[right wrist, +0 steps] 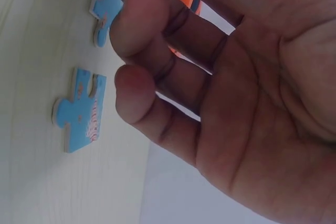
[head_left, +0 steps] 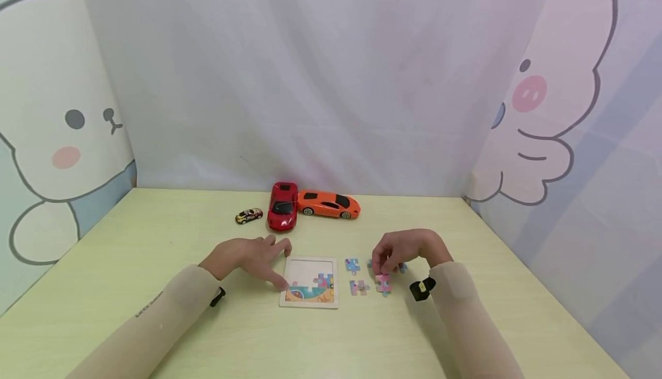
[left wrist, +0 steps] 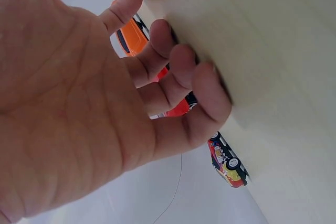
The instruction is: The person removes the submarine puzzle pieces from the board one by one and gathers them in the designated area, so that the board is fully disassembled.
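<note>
On the pale green bench point(head_left: 155, 241), near its middle, we find a square wooden puzzle tray point(head_left: 309, 282) lying flat; its near part carries fitted pieces, its far part shows bare board. The left hand point(head_left: 248, 257) rests at the left edge of the tray; its fingers point(left wrist: 178, 72) lie nearly straight and spread on the bench surface, grasping nothing, with the forefinger tip touching the tray's left rim. To the right of the tray lie loose puzzle pieces: a blue piece point(head_left: 353, 265) just beside the tray's far right corner; a pink-and-blue piece point(head_left: 358, 287) nearer to us; a pink piece point(head_left: 384, 283) right of that. The right hand point(head_left: 400, 251) hovers over this group, fingers curled downward; the head view shows the fingertips at a piece, yet we cannot tell whether they pinch it or merely touch it. In the right wrist view the curled fingers point(right wrist: 142, 19) stand just above the bench, with a blue jigsaw piece point(right wrist: 81, 109) lying flat just beside them and a second blue piece point(right wrist: 105, 11) farther off; no piece is seen clamped there. At the far side of the bench stand three toy cars: a small yellow-and-dark car point(head_left: 249, 216) on the left; a red car point(head_left: 283, 205) in the middle; an orange car point(head_left: 328, 204) on the right, touching or nearly touching the red one. Printed cartoon curtains enclose the scene.
</note>
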The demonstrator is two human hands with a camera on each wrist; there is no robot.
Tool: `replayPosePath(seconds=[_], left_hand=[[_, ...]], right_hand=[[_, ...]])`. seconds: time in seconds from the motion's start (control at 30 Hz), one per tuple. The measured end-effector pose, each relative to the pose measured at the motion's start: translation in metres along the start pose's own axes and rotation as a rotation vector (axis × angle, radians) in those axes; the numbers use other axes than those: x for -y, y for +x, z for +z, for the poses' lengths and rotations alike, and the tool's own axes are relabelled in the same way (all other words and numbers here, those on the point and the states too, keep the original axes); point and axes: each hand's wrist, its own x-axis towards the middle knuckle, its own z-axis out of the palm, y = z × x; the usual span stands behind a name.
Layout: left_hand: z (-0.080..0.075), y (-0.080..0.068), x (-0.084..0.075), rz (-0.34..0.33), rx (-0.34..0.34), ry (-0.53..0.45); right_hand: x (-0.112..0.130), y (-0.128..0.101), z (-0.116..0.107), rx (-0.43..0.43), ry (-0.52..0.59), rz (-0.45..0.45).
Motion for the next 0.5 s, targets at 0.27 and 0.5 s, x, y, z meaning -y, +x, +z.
replayPosePath(seconds=[0.27,0.5], left_hand=[[0.0009,-0.0008,-0.0001,0.002,-0.002,-0.004],[0.0002,-0.0009,-0.0003,-0.002,-0.001,0.003]], right_hand=[[-0.0031,0.0025,0.0009,-0.006,0.009,0.024],[-0.0041,0.0019,-0.0002,-0.033,-0.007,0.022]])
